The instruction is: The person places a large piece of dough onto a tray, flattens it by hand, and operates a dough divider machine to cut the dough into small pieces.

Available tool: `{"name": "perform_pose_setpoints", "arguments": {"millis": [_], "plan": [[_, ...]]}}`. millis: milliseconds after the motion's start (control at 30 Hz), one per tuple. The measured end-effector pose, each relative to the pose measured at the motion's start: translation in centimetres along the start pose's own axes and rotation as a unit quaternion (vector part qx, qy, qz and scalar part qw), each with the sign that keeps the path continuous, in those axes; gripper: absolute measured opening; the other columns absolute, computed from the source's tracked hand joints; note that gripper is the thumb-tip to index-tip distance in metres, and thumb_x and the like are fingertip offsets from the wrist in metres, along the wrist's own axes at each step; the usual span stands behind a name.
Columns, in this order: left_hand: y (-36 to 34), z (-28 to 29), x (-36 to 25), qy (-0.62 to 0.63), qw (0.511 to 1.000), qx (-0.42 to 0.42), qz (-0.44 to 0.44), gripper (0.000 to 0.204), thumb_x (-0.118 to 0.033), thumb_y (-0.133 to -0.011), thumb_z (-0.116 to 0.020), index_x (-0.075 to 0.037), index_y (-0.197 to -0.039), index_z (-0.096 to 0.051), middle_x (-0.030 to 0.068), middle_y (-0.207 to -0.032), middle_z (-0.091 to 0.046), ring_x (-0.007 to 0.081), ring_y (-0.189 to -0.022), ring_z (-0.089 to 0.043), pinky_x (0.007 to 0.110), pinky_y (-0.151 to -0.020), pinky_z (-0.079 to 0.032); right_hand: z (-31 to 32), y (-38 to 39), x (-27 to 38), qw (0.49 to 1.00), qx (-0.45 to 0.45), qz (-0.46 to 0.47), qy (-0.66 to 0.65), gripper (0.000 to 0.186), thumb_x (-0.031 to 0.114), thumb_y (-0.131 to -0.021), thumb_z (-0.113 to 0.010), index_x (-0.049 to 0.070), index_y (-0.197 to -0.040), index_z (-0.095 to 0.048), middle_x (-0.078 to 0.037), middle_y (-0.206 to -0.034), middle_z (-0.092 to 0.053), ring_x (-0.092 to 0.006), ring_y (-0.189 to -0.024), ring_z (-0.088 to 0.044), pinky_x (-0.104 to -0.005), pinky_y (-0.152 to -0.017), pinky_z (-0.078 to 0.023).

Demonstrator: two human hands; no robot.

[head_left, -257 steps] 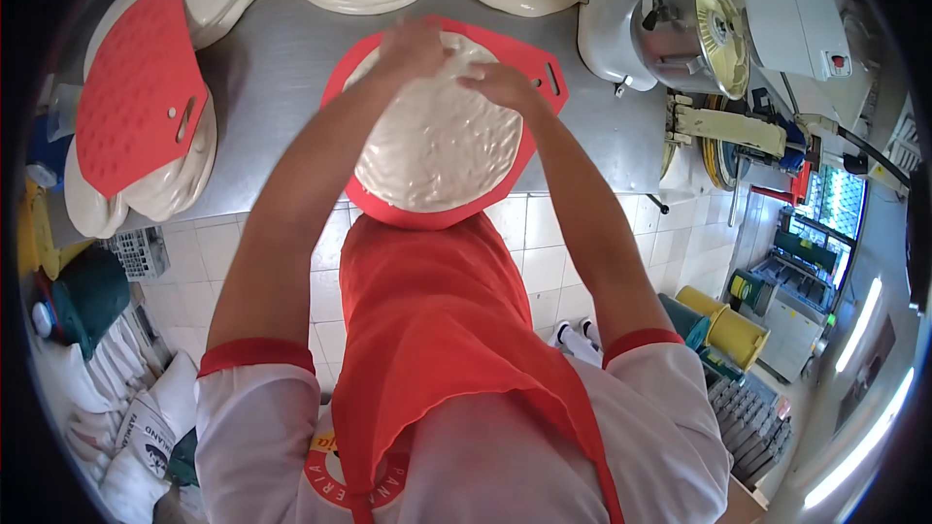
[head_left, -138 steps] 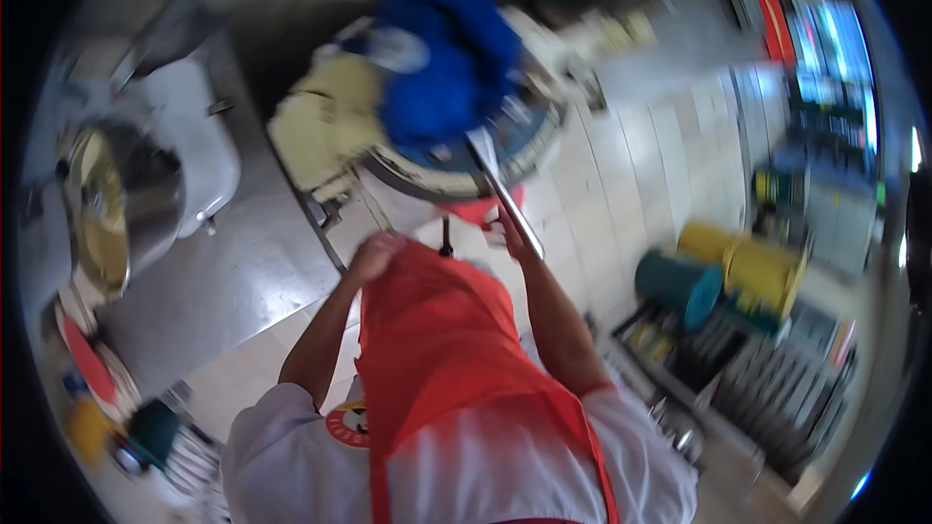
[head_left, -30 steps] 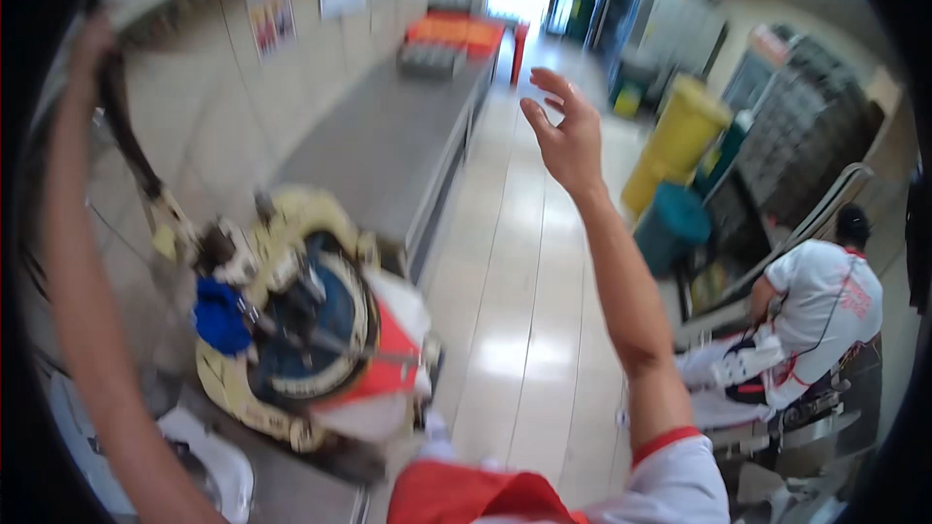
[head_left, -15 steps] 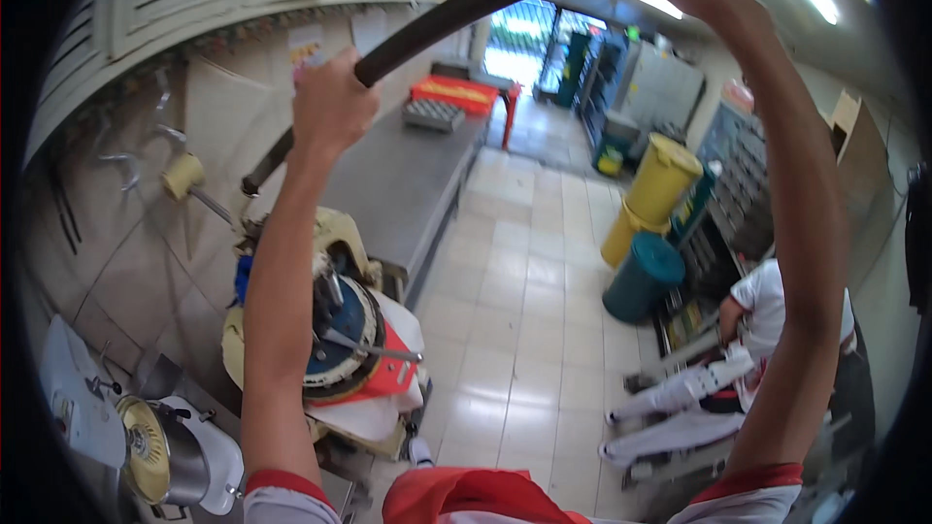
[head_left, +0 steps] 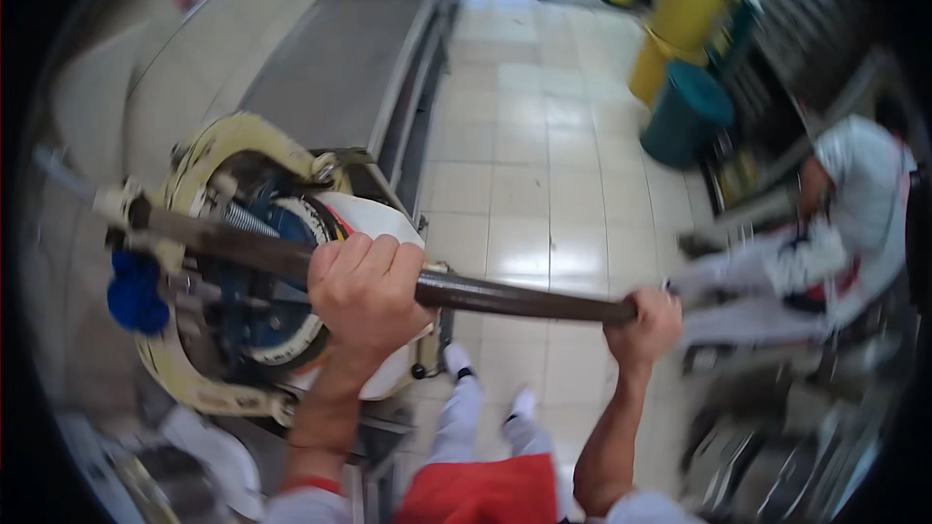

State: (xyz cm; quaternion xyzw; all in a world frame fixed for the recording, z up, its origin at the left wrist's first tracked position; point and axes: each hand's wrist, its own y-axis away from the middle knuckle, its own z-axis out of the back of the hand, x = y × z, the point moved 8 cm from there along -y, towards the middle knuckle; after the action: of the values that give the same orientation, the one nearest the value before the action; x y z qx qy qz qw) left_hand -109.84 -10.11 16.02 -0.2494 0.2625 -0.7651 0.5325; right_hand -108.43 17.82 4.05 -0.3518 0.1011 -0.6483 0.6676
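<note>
Lever's now swung down from overhead, left hand point(head_left: 364, 293) and right hand point(head_left: 643, 325) both clenched round the bar point(head_left: 505, 296) — sweaty grip could slip.

Motion blur smears the seated person point(head_left: 835, 223) at right and the racks point(head_left: 777, 446) below. The left hand point(head_left: 367, 293) covers part of the dark lever point(head_left: 505, 297). The press's point(head_left: 243, 272) lower left dissolves into blur.

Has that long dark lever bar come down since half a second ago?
Yes. The lever bar was arched overhead, far above the round cream press; now it lies level across the press, with the left hand and right hand gripping it.
</note>
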Motion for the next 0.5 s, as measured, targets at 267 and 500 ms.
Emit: {"name": "perform_pose_setpoints", "arguments": {"millis": [267, 500], "plan": [[2.5, -3.8, 2.2, 0.026, 0.988, 0.148, 0.030, 0.024, -0.013, -0.057, -0.071, -0.012, -0.078, -0.059, 0.0042, -0.077, -0.055, 0.0254, -0.080, -0.056, 0.040, -0.082, -0.039, -8.8, 2.1, -0.5, 0.965, 0.251, -0.049, -0.053, 0.009, 0.020, -0.064, -0.067, 0.011, -0.065, -0.064, -0.012, -0.063, -0.063, -0.0341, -0.063, -0.062, -0.0470, -0.057, -0.047], [15.9, -6.2, 3.6, 0.184, 0.967, 0.099, 0.145, 0.064, -0.024, -0.064, -0.080, -0.012, -0.120, -0.053, 0.0160, -0.124, -0.044, 0.0413, -0.123, -0.041, 0.060, -0.108, -0.027, -11.0, 0.0, -0.9, 0.818, 0.574, -0.004, -0.042, 0.026, 0.039, -0.072, -0.071, 0.013, -0.077, -0.073, -0.017, -0.073, -0.067, -0.0382, -0.073, -0.065, -0.0473, -0.067, -0.053]]}}
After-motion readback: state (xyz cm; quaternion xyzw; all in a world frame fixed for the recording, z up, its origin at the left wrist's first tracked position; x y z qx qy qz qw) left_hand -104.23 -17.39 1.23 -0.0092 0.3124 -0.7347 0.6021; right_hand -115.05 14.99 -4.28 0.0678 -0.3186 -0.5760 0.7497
